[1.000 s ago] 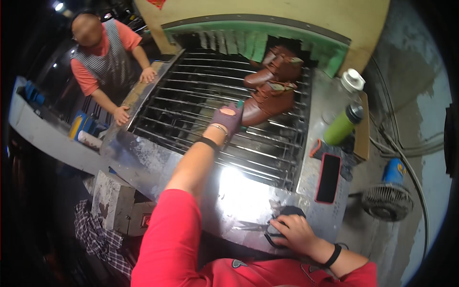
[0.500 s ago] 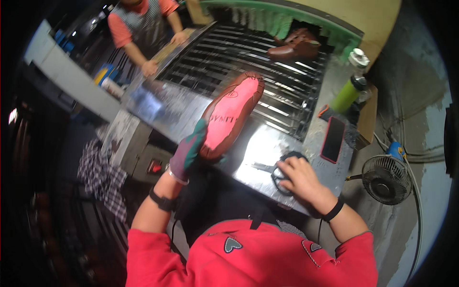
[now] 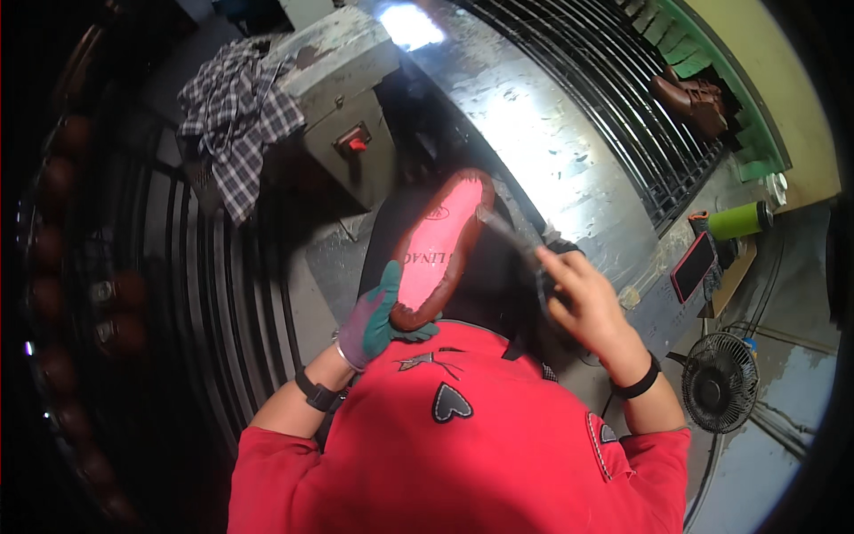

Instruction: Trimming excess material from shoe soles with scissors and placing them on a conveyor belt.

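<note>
A brown leather shoe point(image 3: 463, 258) lies bottom up in front of my body, its flat pink underside showing inside a gathered leather edge. My left hand point(image 3: 378, 320), in a green and purple glove, is closed round its near end. My bare right hand point(image 3: 583, 298) grips a pair of scissors point(image 3: 510, 233), somewhat blurred, with metal blades and dark handles. The blade tips are at the right edge of the shoe, near its far end; whether they touch the leather I cannot tell.
Ahead is a shiny metal table point(image 3: 543, 125), then a slatted rack point(image 3: 614, 80) with brown shoes point(image 3: 694, 102). At right are a phone point(image 3: 692, 267), a green bottle point(image 3: 738, 221) and a fan point(image 3: 719, 383). A checked cloth point(image 3: 236, 116) hangs over a grey machine box point(image 3: 342, 116) with a red switch.
My view has turned left and down. The shoe has come from over the table toward my body. My right hand has lifted the scissors off the tabletop and brought them to the shoe.
</note>
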A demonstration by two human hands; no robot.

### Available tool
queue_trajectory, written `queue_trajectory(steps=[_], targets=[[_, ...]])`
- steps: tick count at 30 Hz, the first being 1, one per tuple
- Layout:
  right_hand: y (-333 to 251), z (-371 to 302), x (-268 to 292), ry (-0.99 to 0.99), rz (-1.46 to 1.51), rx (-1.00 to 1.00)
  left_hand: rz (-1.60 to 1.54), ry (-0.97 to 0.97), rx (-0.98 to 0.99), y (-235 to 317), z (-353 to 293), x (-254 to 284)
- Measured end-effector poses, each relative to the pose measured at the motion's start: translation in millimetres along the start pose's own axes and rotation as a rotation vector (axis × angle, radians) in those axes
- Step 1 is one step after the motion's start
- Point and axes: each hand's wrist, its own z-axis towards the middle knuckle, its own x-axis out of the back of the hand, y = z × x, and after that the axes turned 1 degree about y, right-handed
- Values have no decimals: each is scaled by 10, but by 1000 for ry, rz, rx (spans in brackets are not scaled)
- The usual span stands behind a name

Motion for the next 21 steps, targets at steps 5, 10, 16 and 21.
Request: queue_trajectory(steps=[5, 10, 16, 21], targets=[[-106, 111, -391, -47, -248, 225, -300, 79, 136, -177, -36, 99], [-202, 271, -466, -104, -273, 251, -87, 126, 185, -81, -53, 22], [-213, 331, -452, -180, -332, 311, -179, 79, 150, -219, -80, 163], [-310, 463, -322, -272, -439, 340, -131, 55, 96, -205, -128, 182]])
